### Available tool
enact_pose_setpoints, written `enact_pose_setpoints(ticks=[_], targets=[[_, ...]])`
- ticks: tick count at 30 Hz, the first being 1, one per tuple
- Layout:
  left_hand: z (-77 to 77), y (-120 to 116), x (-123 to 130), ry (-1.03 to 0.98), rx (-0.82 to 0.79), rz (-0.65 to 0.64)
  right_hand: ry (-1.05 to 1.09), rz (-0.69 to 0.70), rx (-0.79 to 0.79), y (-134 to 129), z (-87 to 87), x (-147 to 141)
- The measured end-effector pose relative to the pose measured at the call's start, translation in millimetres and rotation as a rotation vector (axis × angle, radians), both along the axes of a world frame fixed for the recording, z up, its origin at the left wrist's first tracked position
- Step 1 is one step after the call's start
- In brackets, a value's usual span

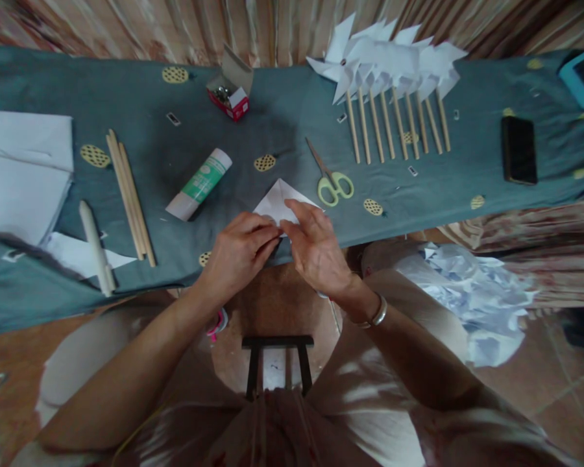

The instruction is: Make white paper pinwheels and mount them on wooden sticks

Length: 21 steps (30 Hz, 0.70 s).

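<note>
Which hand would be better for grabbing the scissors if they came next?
Probably the right hand: the scissors lie just beyond it, handles toward the person. The left hand is farther away, at the other side of the white paper.

Sheet [276, 198] is matt paper, pinwheels [387, 61] same, sticks [130, 194] smooth bare wood, scissors [326, 173] metal with plastic handles [335, 179], glue stick [200, 184] smooth plastic, box [231, 107] card with shiny metal bits [220, 93], phone [519, 149] glossy, bangle [380, 312] polished metal, tablecloth [282, 123] matt cloth, curtain [292, 32] cloth with faint sheen.
</note>
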<state>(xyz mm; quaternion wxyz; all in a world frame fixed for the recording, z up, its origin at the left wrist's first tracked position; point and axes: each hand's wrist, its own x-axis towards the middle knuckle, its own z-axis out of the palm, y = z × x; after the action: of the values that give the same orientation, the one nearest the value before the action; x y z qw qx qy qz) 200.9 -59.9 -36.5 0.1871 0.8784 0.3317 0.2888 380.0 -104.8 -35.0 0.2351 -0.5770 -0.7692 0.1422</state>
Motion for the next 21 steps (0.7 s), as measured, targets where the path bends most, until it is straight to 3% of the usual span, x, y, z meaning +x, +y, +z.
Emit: enact_pose_setpoints(ticks=[10, 15, 21], targets=[[-4.4, -0.3, 1.2, 0.029, 0.035, 0.013, 0.081, -0.02, 0.072, -0.2, -5.0, 5.4], [-2.8, -0.2, 0.0, 0.047, 0.073, 0.003, 0.201, -0.11, 0.057, 3.3, -3.0, 18.5], [1.3, 13.3, -11.0, 0.118, 0.105, 0.071, 0.117, -0.121, 0.051, 4.0, -0.5, 22.3]])
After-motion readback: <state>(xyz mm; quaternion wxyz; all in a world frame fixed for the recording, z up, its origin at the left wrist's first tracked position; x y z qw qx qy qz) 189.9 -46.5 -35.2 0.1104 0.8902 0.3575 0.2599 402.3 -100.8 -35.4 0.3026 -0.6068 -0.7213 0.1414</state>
